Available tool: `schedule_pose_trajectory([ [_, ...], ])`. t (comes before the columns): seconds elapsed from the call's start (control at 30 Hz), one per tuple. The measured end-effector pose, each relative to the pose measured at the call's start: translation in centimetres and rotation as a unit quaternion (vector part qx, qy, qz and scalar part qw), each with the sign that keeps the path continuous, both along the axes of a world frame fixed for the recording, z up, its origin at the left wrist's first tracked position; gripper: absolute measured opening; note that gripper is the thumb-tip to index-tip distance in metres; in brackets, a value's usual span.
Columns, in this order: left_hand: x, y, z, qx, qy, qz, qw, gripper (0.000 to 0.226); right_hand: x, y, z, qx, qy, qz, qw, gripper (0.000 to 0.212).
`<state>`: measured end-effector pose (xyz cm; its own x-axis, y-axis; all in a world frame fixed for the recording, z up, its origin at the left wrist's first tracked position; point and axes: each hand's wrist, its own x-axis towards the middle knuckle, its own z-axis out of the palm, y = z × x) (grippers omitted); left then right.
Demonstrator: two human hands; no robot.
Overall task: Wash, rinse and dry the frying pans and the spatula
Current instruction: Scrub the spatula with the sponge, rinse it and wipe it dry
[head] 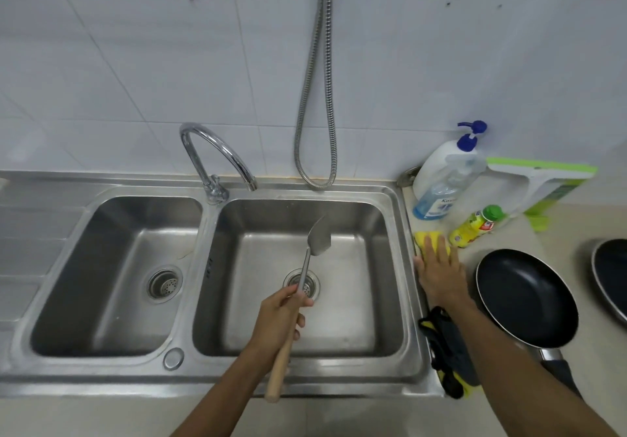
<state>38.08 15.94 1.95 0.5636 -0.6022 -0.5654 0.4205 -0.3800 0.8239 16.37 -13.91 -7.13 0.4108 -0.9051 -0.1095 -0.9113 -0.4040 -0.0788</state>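
The right basin of the sink was found dry and bare, so washing was judged not yet begun. Two pans waited on the counter, one cut off at the frame edge. The spatula was gripped over the basin by the left hand, while the right hand lay flat, unclenched, on the sponge at the rim; soap and water were judged needed next.

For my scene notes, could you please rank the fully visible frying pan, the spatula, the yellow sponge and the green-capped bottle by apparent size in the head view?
1. Frying pan.
2. Spatula, long but thin.
3. Green-capped bottle.
Unranked: yellow sponge, partly hidden under the right hand.
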Motion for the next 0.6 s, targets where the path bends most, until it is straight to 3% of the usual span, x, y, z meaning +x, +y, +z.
schedule_pose_trajectory([
  [0.13, 0.1, -1.5, 0.6, -0.023, 0.065, -0.002, 0.998, 0.023, 3.2, 1.9, 3.0, 0.016, -0.014, -0.053, 0.998, 0.063],
  [0.2, 0.2, -2.7, 0.6, -0.039, 0.103, -0.006, 0.994, 0.028, 5.8, 5.6, 5.8, -0.005, -0.132, -0.032, 0.991, 0.061],
  [0.23, 0.4, -3.3, 0.6, -0.052, 0.125, -0.006, 0.991, 0.032, 7.1, 8.5, 7.3, 0.053, -0.206, -0.019, 0.977, 0.056],
  [0.3, 0.8, -4.3, 0.5, -0.067, 0.149, -0.016, 0.987, 0.035, 9.5, 14.9, 10.6, 0.275, -0.288, -0.024, 0.917, 0.044],
  [0.37, 1.1, -4.8, 0.2, -0.063, 0.167, -0.029, 0.984, 0.032, 11.2, 19.4, 13.0, 0.486, -0.315, -0.074, 0.812, 0.036],
  [0.4, 1.2, -4.9, 0.0, -0.056, 0.174, -0.031, 0.983, 0.030, 11.8, 20.8, 13.1, 0.536, -0.337, -0.101, 0.767, 0.034],
  [0.43, 1.2, -5.0, -0.2, -0.046, 0.171, -0.040, 0.983, 0.028, 12.1, 21.5, 13.1, 0.547, -0.360, -0.117, 0.747, 0.030],
  [0.47, 1.6, -4.9, -0.5, -0.029, 0.134, -0.065, 0.988, 0.028, 12.3, 21.9, 12.8, 0.535, -0.374, -0.128, 0.746, 0.027],
  [0.53, 3.0, -4.8, -1.0, 0.038, -0.036, -0.124, 0.991, 0.039, 12.2, 22.0, 12.3, 0.502, -0.382, -0.151, 0.761, 0.022],
  [0.6, 6.3, -5.2, -1.4, 0.124, -0.279, -0.126, 0.944, 0.050, 11.7, 21.7, 11.9, 0.497, -0.398, -0.171, 0.752, 0.021],
])
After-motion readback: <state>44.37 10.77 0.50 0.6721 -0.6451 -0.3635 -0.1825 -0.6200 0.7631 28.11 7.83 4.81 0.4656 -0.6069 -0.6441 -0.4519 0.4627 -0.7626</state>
